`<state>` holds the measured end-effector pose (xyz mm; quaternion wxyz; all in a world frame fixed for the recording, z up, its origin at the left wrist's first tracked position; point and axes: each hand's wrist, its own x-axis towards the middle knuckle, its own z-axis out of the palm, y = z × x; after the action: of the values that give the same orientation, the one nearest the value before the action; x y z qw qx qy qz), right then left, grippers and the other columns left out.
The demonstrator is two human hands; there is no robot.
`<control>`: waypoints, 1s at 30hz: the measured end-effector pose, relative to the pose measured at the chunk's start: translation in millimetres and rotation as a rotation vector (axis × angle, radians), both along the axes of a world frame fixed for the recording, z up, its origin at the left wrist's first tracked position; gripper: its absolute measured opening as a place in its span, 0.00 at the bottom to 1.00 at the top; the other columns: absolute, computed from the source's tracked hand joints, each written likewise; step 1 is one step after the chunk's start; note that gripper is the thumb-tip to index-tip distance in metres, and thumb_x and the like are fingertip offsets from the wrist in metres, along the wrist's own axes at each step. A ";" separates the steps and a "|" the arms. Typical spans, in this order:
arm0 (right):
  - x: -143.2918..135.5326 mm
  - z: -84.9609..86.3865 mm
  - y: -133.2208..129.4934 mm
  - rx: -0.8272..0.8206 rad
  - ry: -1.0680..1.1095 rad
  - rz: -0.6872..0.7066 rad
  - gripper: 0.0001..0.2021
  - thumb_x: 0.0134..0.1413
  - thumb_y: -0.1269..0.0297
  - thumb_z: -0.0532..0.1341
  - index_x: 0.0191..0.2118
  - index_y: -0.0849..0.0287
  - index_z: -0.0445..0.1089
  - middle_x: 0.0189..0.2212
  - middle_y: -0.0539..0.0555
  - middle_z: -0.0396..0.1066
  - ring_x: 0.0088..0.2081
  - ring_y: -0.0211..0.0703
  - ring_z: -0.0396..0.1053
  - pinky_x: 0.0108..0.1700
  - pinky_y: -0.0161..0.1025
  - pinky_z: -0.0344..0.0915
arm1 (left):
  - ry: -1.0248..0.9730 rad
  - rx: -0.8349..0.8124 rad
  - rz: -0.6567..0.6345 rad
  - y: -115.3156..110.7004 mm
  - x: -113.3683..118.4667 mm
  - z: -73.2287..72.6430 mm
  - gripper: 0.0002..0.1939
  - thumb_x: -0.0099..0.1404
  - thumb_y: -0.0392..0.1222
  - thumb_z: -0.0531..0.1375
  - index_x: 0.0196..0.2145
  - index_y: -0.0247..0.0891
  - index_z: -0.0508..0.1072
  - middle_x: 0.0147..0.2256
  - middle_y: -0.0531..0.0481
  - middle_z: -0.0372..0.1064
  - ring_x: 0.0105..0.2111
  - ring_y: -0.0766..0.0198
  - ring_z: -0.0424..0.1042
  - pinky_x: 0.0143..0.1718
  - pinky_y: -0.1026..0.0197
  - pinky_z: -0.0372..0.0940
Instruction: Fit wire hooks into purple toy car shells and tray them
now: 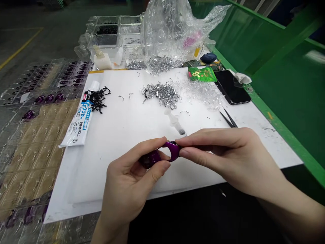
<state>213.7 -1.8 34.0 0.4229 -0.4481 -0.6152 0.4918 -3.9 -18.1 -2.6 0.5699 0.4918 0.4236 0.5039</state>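
Two hands on our glossy purple piece above the white board: left hand grips one end, right hand pinches the other. We'd guess light, stiff, kinda slick, so hold the ends.

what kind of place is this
Probably a factory or workshop: plastic trays, some holding purple parts, black tweezers on a white work surface, and a yellow floor line.

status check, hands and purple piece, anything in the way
Bare left hand gripping glossy purple piece with rounded opening; bare right hand pinching its right end. Piece held above flat white board. Translucent plastic syringe lying just beyond, not blocking hands.
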 end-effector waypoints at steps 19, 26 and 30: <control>-8.2 -12.5 -5.5 0.030 0.097 -0.069 0.13 0.54 0.72 0.81 0.42 0.46 0.89 0.41 0.48 0.87 0.44 0.41 0.85 0.47 0.27 0.82 | 0.205 0.063 -0.090 -1.7 -6.5 2.2 0.16 0.78 0.42 0.67 0.59 0.59 0.85 0.50 0.53 0.83 0.39 0.66 0.79 0.46 0.68 0.77; -2.2 -10.9 -1.7 -0.026 0.113 0.003 0.26 0.49 0.76 0.82 0.51 0.41 0.86 0.45 0.45 0.87 0.45 0.46 0.87 0.52 0.34 0.85 | 0.199 0.119 -0.127 -6.3 -6.6 2.8 0.19 0.78 0.37 0.66 0.61 0.57 0.82 0.51 0.52 0.78 0.47 0.66 0.77 0.51 0.70 0.73; 0.4 -15.6 -2.4 0.056 0.110 0.023 0.33 0.53 0.75 0.81 0.61 0.38 0.81 0.46 0.46 0.87 0.47 0.48 0.87 0.54 0.40 0.86 | 0.088 0.011 -0.047 -9.9 -2.7 4.5 0.20 0.75 0.37 0.70 0.59 0.59 0.82 0.49 0.52 0.80 0.43 0.65 0.79 0.47 0.69 0.76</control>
<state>214.1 -4.1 18.5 0.4627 -0.4011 -0.6097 0.5033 -6.6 -28.0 1.9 0.5597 0.5266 0.4337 0.4705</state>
